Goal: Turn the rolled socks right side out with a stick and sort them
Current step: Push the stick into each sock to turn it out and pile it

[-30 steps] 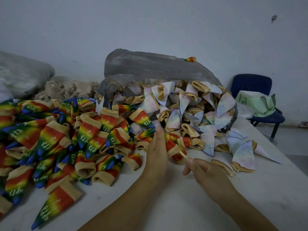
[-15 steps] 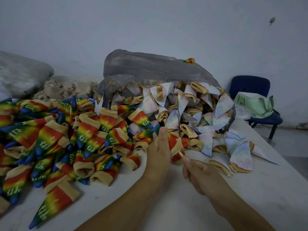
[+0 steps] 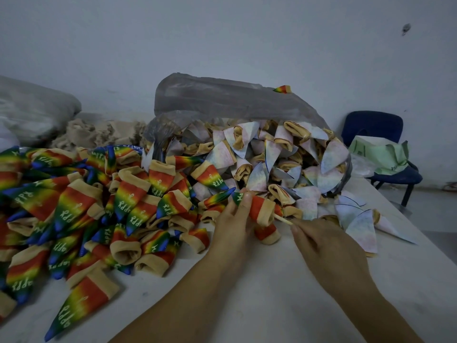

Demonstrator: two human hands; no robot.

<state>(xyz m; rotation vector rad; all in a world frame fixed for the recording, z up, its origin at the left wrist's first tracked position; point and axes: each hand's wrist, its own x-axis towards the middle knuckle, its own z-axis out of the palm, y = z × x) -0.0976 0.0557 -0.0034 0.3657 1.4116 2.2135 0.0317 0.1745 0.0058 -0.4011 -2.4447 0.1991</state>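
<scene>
On the white table [image 3: 284, 298], a grey plastic bag [image 3: 222, 100] spills pale inside-out socks [image 3: 272, 154]; left of the bag lies a heap of rainbow socks [image 3: 74, 206]. Before the bag's mouth the left hand [image 3: 232, 226] grips one rainbow sock [image 3: 259, 209], and the right hand [image 3: 321, 246] pinches a wooden stick [image 3: 283, 219] poking into its beige cuff

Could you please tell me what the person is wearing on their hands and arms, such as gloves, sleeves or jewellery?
Nothing worn shows. The left hand and right hand are bare: no gloves or rings. The left forearm and right forearm are bare too, with no sleeve, watch or bracelet up to the picture's lower edge.
</scene>
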